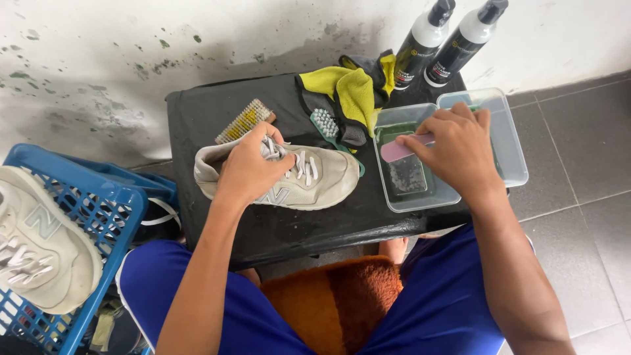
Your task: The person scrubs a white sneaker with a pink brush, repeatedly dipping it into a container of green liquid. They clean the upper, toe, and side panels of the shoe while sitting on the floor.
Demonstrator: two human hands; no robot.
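The left hand (250, 167) is gripping the beige sneaker (309, 177) lying on the black table (210, 112), while the right hand (460, 148) is pinching a pink-handled brush (411, 148) inside the clear tub (513, 151). Beyond, a yellow cloth (348, 89) and two spray bottles (444, 43) are sitting.

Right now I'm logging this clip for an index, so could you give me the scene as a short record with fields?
left hand: grips the beige sneaker at its laces
right hand: holds a pink-handled brush over the clear container
surface: black table
on the table: wooden brush, yellow cloth, two spray bottles
at the left: blue crate with a second sneaker
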